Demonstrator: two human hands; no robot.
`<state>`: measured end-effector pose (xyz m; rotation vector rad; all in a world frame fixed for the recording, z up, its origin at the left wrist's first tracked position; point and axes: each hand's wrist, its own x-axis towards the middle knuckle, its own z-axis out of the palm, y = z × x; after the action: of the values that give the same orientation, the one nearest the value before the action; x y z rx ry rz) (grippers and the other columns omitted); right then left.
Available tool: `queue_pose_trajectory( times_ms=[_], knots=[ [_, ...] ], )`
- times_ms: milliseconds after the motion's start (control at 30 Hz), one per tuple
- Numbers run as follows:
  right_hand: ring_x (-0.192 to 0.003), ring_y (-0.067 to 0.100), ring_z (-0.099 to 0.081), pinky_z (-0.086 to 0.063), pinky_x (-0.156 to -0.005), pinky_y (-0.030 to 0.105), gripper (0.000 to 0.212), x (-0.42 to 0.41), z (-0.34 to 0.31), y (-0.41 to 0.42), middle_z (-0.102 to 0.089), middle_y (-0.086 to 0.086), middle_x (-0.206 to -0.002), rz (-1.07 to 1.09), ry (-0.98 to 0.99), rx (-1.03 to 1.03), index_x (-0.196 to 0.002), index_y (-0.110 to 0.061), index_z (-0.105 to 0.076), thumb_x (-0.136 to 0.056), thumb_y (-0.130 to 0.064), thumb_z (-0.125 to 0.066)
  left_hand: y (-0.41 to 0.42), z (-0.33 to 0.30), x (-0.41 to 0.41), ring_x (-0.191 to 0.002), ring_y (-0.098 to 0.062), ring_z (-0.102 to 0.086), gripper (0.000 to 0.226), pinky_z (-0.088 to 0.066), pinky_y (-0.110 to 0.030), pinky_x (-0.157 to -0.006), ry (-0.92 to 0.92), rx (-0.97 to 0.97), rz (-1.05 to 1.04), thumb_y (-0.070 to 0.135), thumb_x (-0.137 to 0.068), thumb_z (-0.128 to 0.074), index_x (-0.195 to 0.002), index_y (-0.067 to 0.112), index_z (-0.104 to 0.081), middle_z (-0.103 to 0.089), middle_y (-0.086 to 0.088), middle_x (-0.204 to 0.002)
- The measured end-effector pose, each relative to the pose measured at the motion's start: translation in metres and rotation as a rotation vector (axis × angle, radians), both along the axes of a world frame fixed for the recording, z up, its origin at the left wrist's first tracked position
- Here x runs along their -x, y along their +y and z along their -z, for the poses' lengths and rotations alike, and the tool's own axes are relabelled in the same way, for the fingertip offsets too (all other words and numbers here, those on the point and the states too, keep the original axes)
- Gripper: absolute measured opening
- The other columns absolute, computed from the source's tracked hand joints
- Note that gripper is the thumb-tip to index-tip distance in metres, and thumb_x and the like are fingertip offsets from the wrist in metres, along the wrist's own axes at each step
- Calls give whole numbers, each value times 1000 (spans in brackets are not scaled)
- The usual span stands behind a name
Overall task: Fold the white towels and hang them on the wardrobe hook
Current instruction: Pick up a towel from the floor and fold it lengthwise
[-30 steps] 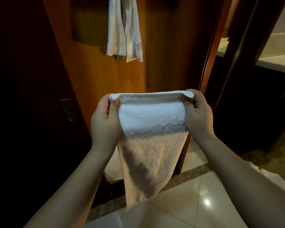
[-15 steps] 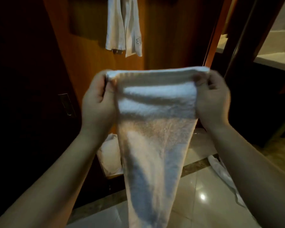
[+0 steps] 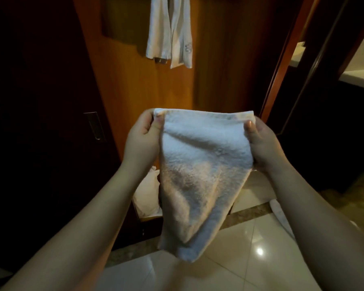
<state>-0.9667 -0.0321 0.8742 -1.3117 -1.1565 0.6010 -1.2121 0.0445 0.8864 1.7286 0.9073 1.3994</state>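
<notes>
Nearest, both forearms reach forward and slightly upward from the lower corners, bare to the wrist. Left hand (image 3: 142, 136) pinches the upper left corner of the white towel (image 3: 200, 175), thumb curled over the hem, fingers behind the cloth. Right hand (image 3: 261, 143) grips the upper right corner likewise, thumb on the front face, remaining fingers hidden behind the fabric. Towel is held in the air at chest level, top edge stretched nearly level between the hands, lower part hanging and tapering to a folded point. Below: glossy pale floor tiles (image 3: 250, 265) with a darker stone border strip. Behind the towel, white linen (image 3: 147, 196) lies low by the wardrobe base. Further back, the wooden wardrobe panel (image 3: 135, 85) stands upright, with hung towels (image 3: 170, 32) draped high on it, their hook out of view
</notes>
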Motion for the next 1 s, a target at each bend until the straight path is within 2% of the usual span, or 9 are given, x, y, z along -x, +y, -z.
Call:
queue_pose_trajectory(
  times_ms=[67,200,267,367,467,533,633,867,1000],
  knots=[
    [-104,24,-72,-60,-81,36,87,-10,0,2,-75,6,-113,-278,164,106,-122,-20,-64,-55,-74,-82,2,0,-2,-80,3,-61,18,-47,-22,-69,-15,32,23,35,-105,-48,-98,34,-64,-67,23,-84],
    [-113,29,-68,-59,-84,34,91,-19,4,9,-71,14,-122,-517,299,288,-127,-10,-62,-53,-54,-94,4,-2,-5,-83,-3,-64,19,-50,-28,-71,-4,91,76,29,-105,-48,-98,32,-66,-70,17,-87],
    [-125,33,-61,-56,-94,40,90,-24,6,13,-65,18,-132,-515,427,268,-133,-7,-58,-61,-48,-93,2,-4,-3,-87,-10,-67,18,-53,-39,-76,16,91,80,30,-105,-49,-99,30,-66,-71,12,-90],
    [-127,34,-59,-54,-97,44,79,-28,0,18,-64,19,-131,-518,569,164,-128,-7,-63,-64,-42,-93,-5,-14,-1,-84,-9,-66,19,-52,-32,-74,-40,32,91,28,-104,-49,-93,29,-65,-70,11,-86],
    [-118,32,-64,-55,-93,42,44,-21,-14,21,-69,19,-121,-525,596,59,-114,-9,-75,-77,-32,-83,-9,-20,-2,-75,-6,-66,10,-52,-23,-65,-182,107,167,20,-96,-59,-90,25,-64,-70,12,-80],
    [-108,28,-70,-58,-89,40,25,-15,-20,23,-73,16,-110,-505,596,45,-101,-10,-79,-86,-25,-66,-9,-17,-5,-87,-19,-73,19,-58,-30,-71,-201,258,300,23,-86,-66,-103,17,-69,-76,-1,-97],
    [-102,26,-71,-58,-88,38,26,-18,-17,25,-74,15,-105,-496,552,76,-95,-11,-81,-88,-23,-59,-10,-9,-14,-93,-29,-73,33,-58,-34,-73,-208,426,365,27,-87,-70,-111,5,-69,-75,-17,-104],
    [-104,28,-71,-59,-87,38,38,-47,-7,21,-73,16,-109,-486,483,250,-116,-2,-64,-88,-28,-60,-16,0,-37,-86,-25,-75,32,-60,-32,-70,-225,534,262,32,-82,-64,-102,7,-70,-77,-12,-94],
    [-102,28,-73,-56,-90,42,30,-47,2,13,-75,14,-109,-328,493,336,-116,-6,-66,-97,-28,-60,-21,17,-63,-88,-32,-74,25,-61,-45,-79,-192,553,37,31,-95,-64,-100,8,-72,-77,-13,-94]
  ],
)
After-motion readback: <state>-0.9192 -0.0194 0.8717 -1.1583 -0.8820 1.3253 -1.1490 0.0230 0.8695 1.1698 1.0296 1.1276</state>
